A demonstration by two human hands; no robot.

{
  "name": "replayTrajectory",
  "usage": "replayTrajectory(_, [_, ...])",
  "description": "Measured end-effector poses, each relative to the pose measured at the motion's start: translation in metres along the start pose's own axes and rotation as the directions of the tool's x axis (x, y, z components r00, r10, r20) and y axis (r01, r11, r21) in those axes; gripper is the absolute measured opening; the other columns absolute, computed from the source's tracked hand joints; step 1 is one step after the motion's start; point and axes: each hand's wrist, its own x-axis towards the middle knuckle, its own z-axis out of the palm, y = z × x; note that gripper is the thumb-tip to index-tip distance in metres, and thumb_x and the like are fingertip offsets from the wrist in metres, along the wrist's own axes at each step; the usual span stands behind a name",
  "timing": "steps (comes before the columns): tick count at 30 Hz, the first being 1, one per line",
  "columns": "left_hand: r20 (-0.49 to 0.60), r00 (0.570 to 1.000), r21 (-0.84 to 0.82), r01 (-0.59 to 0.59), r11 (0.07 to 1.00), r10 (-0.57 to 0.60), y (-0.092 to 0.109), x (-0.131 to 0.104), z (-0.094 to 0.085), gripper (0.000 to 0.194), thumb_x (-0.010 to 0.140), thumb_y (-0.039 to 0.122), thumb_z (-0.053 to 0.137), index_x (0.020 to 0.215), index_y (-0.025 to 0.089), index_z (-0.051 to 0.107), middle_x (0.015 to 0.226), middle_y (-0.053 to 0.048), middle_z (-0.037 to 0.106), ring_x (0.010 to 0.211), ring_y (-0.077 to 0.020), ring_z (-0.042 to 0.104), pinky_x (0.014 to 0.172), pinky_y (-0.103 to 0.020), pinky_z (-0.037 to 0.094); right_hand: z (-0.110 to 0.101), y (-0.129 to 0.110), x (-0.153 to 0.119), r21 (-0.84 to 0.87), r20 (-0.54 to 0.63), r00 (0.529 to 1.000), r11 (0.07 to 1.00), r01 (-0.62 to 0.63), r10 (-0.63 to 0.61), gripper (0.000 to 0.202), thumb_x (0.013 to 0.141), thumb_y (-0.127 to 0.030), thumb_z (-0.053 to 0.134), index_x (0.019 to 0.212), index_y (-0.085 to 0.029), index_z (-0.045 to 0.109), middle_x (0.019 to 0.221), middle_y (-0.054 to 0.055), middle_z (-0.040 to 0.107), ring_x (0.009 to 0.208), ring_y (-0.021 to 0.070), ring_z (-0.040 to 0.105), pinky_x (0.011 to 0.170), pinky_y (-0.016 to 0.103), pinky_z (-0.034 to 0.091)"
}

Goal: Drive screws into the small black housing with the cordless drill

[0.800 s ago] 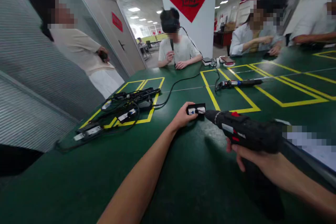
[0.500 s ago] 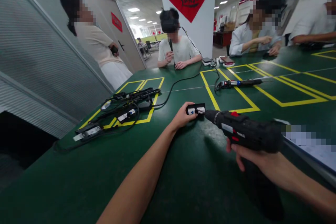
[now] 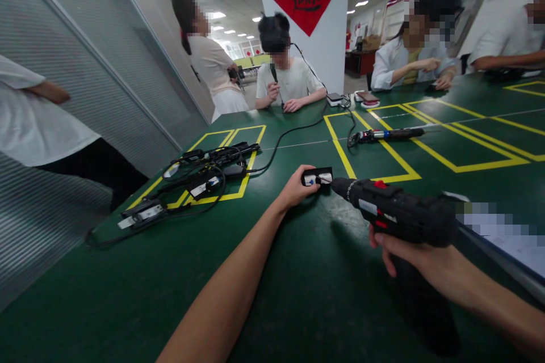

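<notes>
My left hand [image 3: 298, 186] grips a small black box-shaped part [image 3: 325, 171] with a white face and a blue spot, holding it against the green table [image 3: 272, 272]. My right hand [image 3: 409, 247] is wrapped round the handle of a black cordless drill [image 3: 395, 210] with red buttons. The drill lies nearly level and points left. Its chuck is close beside the right end of the part, and a thin bit appears to reach the white face. Whether the bit sits in a screw is too small to tell.
Black cabled devices [image 3: 213, 173] lie inside yellow tape lines on the left. A dark rod-shaped tool [image 3: 387, 135] lies farther back. Papers [image 3: 502, 232] are at right. Across the table a person in a headset [image 3: 276, 68] holds a screwdriver; others sit at right.
My hands, the drill and the part stay almost still. The standing person at the back left has moved right, and another person in white has come into view at the left edge.
</notes>
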Motion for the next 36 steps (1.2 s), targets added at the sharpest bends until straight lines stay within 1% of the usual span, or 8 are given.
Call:
replayTrajectory(3, [-0.002, 1.000, 0.005, -0.009, 1.000, 0.009, -0.001, 0.000, 0.000, 0.053, 0.069, 0.027, 0.066, 0.117, 0.017, 0.047, 0.100, -0.005, 0.058, 0.080, -0.0134, 0.057, 0.072, -0.026, 0.047, 0.000, -0.002, 0.000, 0.015, 0.001, 1.000, 1.000, 0.014, -0.014, 0.025, 0.090, -0.042, 0.045, 0.087, -0.023, 0.061, 0.060, -0.003, 0.060, 0.064, 0.0170, 0.057, 0.068, 0.033, 0.040])
replayTrajectory(9, [0.005, 1.000, -0.006, 0.000, 1.000, 0.000, 0.003, 0.000, 0.001, 0.054, 0.069, 0.026, 0.066, 0.118, 0.017, 0.046, 0.101, -0.005, 0.058, 0.082, -0.0141, 0.057, 0.072, -0.026, 0.047, 0.003, -0.007, -0.003, -0.049, -0.031, 0.999, 0.998, -0.027, 0.026, 0.028, 0.089, -0.042, 0.046, 0.074, -0.023, 0.060, 0.059, -0.001, 0.061, 0.065, 0.0183, 0.057, 0.067, 0.033, 0.039])
replayTrajectory(13, [-0.001, 1.000, -0.002, -0.006, 1.000, 0.006, 0.006, -0.001, 0.000, 0.052, 0.069, 0.026, 0.066, 0.117, 0.017, 0.047, 0.102, -0.006, 0.058, 0.085, -0.0146, 0.057, 0.074, -0.027, 0.047, 0.002, -0.007, -0.003, -0.019, -0.014, 1.000, 1.000, -0.002, 0.001, 0.024, 0.090, -0.041, 0.045, 0.084, -0.024, 0.061, 0.060, -0.002, 0.061, 0.064, 0.0180, 0.058, 0.067, 0.032, 0.040])
replayTrajectory(17, [-0.001, 1.000, -0.007, -0.003, 1.000, 0.003, 0.002, 0.000, 0.001, 0.053, 0.068, 0.027, 0.066, 0.117, 0.017, 0.047, 0.102, -0.006, 0.058, 0.085, -0.0147, 0.057, 0.074, -0.027, 0.047, 0.001, -0.001, 0.000, -0.007, -0.002, 1.000, 1.000, -0.001, 0.001, 0.027, 0.090, -0.044, 0.044, 0.089, -0.024, 0.062, 0.061, -0.001, 0.062, 0.062, 0.0183, 0.057, 0.064, 0.033, 0.040])
replayTrajectory(22, [-0.001, 1.000, -0.016, 0.009, 1.000, -0.009, -0.001, 0.000, 0.001, 0.053, 0.069, 0.028, 0.066, 0.117, 0.018, 0.047, 0.101, -0.005, 0.058, 0.082, -0.0140, 0.057, 0.072, -0.026, 0.047, 0.001, 0.002, -0.001, 0.018, -0.012, 1.000, 1.000, 0.018, -0.018, 0.028, 0.090, -0.045, 0.045, 0.089, -0.022, 0.062, 0.063, -0.001, 0.062, 0.062, 0.0171, 0.057, 0.067, 0.034, 0.041])
replayTrajectory(25, [0.003, 1.000, -0.013, -0.002, 1.000, 0.002, 0.001, 0.000, 0.000, 0.053, 0.069, 0.027, 0.066, 0.117, 0.018, 0.047, 0.101, -0.005, 0.058, 0.082, -0.0140, 0.057, 0.073, -0.027, 0.047, 0.001, 0.000, -0.001, 0.010, -0.018, 1.000, 1.000, -0.002, 0.002, 0.028, 0.089, -0.044, 0.046, 0.090, -0.022, 0.062, 0.061, -0.001, 0.062, 0.062, 0.0178, 0.058, 0.069, 0.035, 0.041])
replayTrajectory(30, [-0.013, 1.000, 0.002, 0.008, 1.000, -0.008, 0.004, -0.001, 0.000, 0.053, 0.068, 0.026, 0.066, 0.116, 0.017, 0.048, 0.100, -0.005, 0.058, 0.082, -0.0139, 0.057, 0.073, -0.027, 0.047, 0.002, -0.002, 0.000, 0.023, -0.014, 1.000, 1.000, 0.004, -0.004, 0.027, 0.089, -0.043, 0.046, 0.089, -0.021, 0.062, 0.062, -0.001, 0.062, 0.062, 0.0177, 0.058, 0.068, 0.035, 0.042])
replayTrajectory(36, [-0.020, 1.000, 0.018, -0.019, 1.000, 0.020, 0.000, 0.000, 0.001, 0.051, 0.069, 0.027, 0.065, 0.117, 0.018, 0.048, 0.101, -0.005, 0.058, 0.083, -0.0141, 0.057, 0.075, -0.027, 0.047, 0.002, -0.005, -0.003, 0.009, -0.017, 1.000, 1.000, -0.001, 0.001, 0.026, 0.090, -0.042, 0.046, 0.089, -0.022, 0.062, 0.059, -0.002, 0.061, 0.062, 0.0175, 0.058, 0.067, 0.033, 0.041])
